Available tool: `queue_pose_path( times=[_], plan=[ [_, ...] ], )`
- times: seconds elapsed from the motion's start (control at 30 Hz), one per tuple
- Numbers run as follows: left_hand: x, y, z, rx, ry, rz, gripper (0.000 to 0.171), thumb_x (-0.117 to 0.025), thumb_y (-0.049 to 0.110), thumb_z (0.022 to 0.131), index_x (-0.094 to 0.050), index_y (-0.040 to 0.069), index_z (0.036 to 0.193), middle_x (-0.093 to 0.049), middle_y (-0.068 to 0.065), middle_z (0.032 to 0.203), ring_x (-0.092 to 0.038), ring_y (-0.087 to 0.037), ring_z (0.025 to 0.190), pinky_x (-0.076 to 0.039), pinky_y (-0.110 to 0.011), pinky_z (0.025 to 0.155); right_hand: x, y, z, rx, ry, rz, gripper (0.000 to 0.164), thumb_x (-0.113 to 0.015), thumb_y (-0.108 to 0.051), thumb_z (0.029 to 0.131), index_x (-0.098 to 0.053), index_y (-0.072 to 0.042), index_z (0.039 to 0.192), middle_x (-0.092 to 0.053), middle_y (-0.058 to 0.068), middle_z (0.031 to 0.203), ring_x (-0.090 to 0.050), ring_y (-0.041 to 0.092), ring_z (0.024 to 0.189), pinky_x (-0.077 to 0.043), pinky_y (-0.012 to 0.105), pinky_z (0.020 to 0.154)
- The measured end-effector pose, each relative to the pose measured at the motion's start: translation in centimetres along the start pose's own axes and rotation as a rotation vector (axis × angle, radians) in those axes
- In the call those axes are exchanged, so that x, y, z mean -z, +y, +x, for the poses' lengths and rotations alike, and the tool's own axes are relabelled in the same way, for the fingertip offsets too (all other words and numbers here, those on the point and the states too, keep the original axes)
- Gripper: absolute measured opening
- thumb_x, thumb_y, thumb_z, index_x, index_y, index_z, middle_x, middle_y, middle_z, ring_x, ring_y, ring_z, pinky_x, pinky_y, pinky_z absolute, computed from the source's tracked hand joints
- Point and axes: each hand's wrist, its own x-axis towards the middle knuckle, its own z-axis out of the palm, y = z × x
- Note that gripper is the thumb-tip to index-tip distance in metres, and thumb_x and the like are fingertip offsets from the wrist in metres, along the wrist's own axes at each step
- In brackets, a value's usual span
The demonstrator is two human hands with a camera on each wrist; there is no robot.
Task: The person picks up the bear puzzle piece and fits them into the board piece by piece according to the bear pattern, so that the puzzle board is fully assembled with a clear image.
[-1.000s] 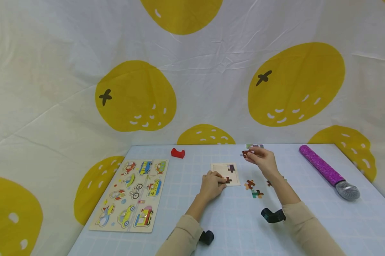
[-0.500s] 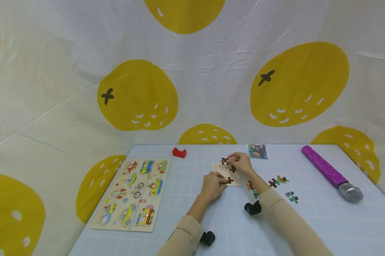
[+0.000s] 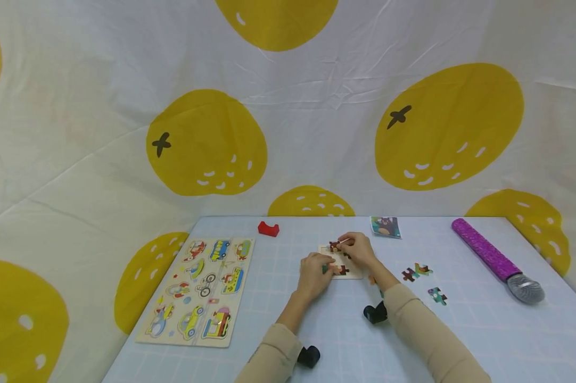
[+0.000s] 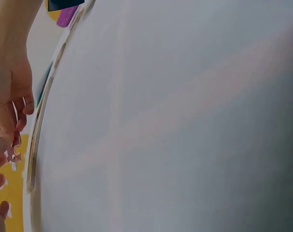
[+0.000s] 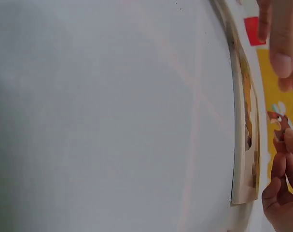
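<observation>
My right hand (image 3: 359, 250) pinches a brown jigsaw piece (image 3: 334, 246) over the far side of a small wooden puzzle tray (image 3: 358, 276). In the right wrist view the jigsaw piece (image 5: 280, 124) shows a bear-like face between thumb and fingertips, raised above the tray's edge (image 5: 239, 179). At the tray's near left side is my left hand (image 3: 313, 275), its fingers extended over the tray; whether they touch it is unclear. A dark brown piece (image 3: 344, 270) lies in the tray near the left fingertips. Another piece at the tray's right is mostly hidden by my right hand.
Loose jigsaw pieces (image 3: 409, 274) lie right of the tray, some partly behind the right forearm. A picture card (image 3: 386, 227) is beyond. A purple glitter microphone (image 3: 489, 252) lies far right. Left are a vehicle puzzle board (image 3: 197, 292) and a red block (image 3: 268, 229).
My right hand has carried the brown piece leftward from beside the card to the tray's far side and lowered it. The left hand stays at the tray, its fingers slightly shifted.
</observation>
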Motion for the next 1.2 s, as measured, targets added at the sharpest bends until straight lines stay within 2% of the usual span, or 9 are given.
queue_pose_path(
  times=[0.07,0.13,0.27,0.37,0.57,0.73,0.93,1.03,1.2],
  plan=[
    [0.1,0.0,0.7,0.002,0.078,0.007,0.020,-0.075,0.013,0.078,-0.074,0.009,0.097,-0.071,0.000,0.101,-0.059,-0.019,0.099,-0.044,-0.040,0.081,0.2,0.1,0.0,-0.019,-0.019,0.051,0.020,-0.063,-0.002,0.087,-0.064,0.012,0.102,-0.068,0.023,0.080,-0.063,0.031,0.062,-0.047,0.024,0.048],
    [0.1,0.0,1.7,0.014,0.098,0.029,0.027,-0.076,0.016,0.077,-0.073,0.008,0.103,-0.069,-0.003,0.106,-0.058,-0.022,0.103,-0.045,-0.041,0.081,0.5,0.0,0.1,-0.040,-0.032,0.097,0.022,-0.061,-0.001,0.088,-0.063,0.013,0.105,-0.068,0.025,0.084,-0.063,0.033,0.065,-0.048,0.025,0.050],
    [0.1,-0.1,3.8,0.039,-0.028,0.090,0.042,-0.076,0.021,0.078,-0.067,0.009,0.117,-0.063,-0.006,0.120,-0.056,-0.024,0.111,-0.047,-0.042,0.086,1.2,-0.1,0.2,-0.077,-0.047,0.139,0.024,-0.057,0.000,0.089,-0.063,0.013,0.109,-0.067,0.028,0.096,-0.066,0.031,0.079,-0.049,0.024,0.059],
    [-0.1,-0.3,5.1,0.023,-0.125,0.156,0.039,-0.074,0.020,0.081,-0.067,0.010,0.118,-0.064,-0.005,0.118,-0.057,-0.023,0.108,-0.048,-0.039,0.089,1.7,0.1,0.3,-0.104,-0.060,0.147,0.026,-0.057,-0.001,0.089,-0.063,0.011,0.111,-0.067,0.026,0.100,-0.065,0.029,0.085,-0.048,0.022,0.061],
    [-0.2,-0.8,6.5,-0.062,-0.220,0.259,0.031,-0.074,0.024,0.082,-0.072,0.011,0.109,-0.069,-0.005,0.105,-0.060,-0.021,0.097,-0.049,-0.032,0.085,2.0,0.4,0.4,-0.147,-0.062,0.165,0.027,-0.058,-0.002,0.088,-0.063,0.011,0.111,-0.069,0.023,0.092,-0.064,0.025,0.078,-0.047,0.023,0.058],
    [-0.3,-0.9,6.9,-0.102,-0.272,0.321,0.028,-0.070,0.028,0.085,-0.072,0.010,0.106,-0.068,-0.005,0.101,-0.059,-0.020,0.093,-0.049,-0.029,0.084,1.9,0.3,0.2,-0.126,-0.063,0.169,0.025,-0.058,-0.004,0.090,-0.063,0.012,0.109,-0.068,0.024,0.096,-0.066,0.026,0.081,-0.050,0.023,0.062],
    [-0.3,-1.2,7.6,-0.071,-0.316,0.357,0.029,-0.067,0.030,0.087,-0.071,0.012,0.110,-0.066,-0.005,0.105,-0.057,-0.020,0.097,-0.047,-0.031,0.087,2.0,0.8,0.0,-0.081,-0.066,-0.025,0.026,-0.059,-0.007,0.090,-0.064,0.006,0.113,-0.061,0.025,0.114,-0.058,0.037,0.105,-0.050,0.042,0.084],
    [-0.5,-1.4,7.8,-0.026,-0.352,0.312,0.030,-0.068,0.031,0.086,-0.072,0.015,0.110,-0.066,-0.003,0.104,-0.056,-0.020,0.096,-0.047,-0.032,0.085,2.3,1.3,-0.3,-0.053,-0.110,-0.142,0.029,-0.062,-0.007,0.088,-0.063,0.005,0.115,-0.058,0.026,0.121,-0.049,0.043,0.117,-0.042,0.053,0.095],
    [-0.8,-1.7,7.9,0.038,-0.409,0.209,0.030,-0.069,0.031,0.085,-0.073,0.013,0.108,-0.065,-0.005,0.102,-0.054,-0.021,0.094,-0.047,-0.036,0.083,2.6,1.9,-0.6,0.024,-0.197,-0.216,0.036,-0.069,-0.009,0.085,-0.062,0.006,0.117,-0.057,0.026,0.123,-0.046,0.045,0.121,-0.034,0.057,0.101]
  ],
)
